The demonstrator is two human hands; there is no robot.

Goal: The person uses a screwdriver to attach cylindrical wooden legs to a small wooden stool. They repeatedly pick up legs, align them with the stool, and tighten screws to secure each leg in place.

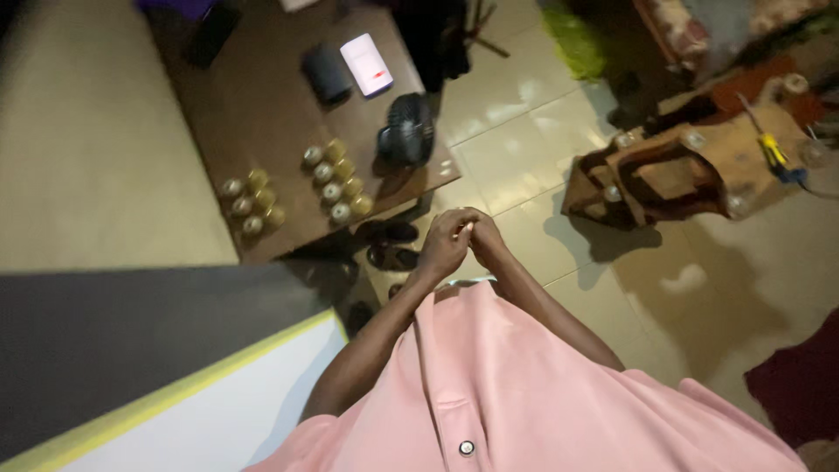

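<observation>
- I saw a brown table (pixel 262 114) carrying small round jars (pixel 336 182) (two clusters), a black fan (pixel 407 129) and a lit phone (pixel 366 64).
- A wooden stool (pixel 673 170) lay overturned on the tiled floor (pixel 516 114).

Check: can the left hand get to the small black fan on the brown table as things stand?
Probably yes. The left hand is clasped with the right hand just below the table's near corner, and the fan stands near that edge of the table with nothing between. It would have to unclasp first.
</observation>
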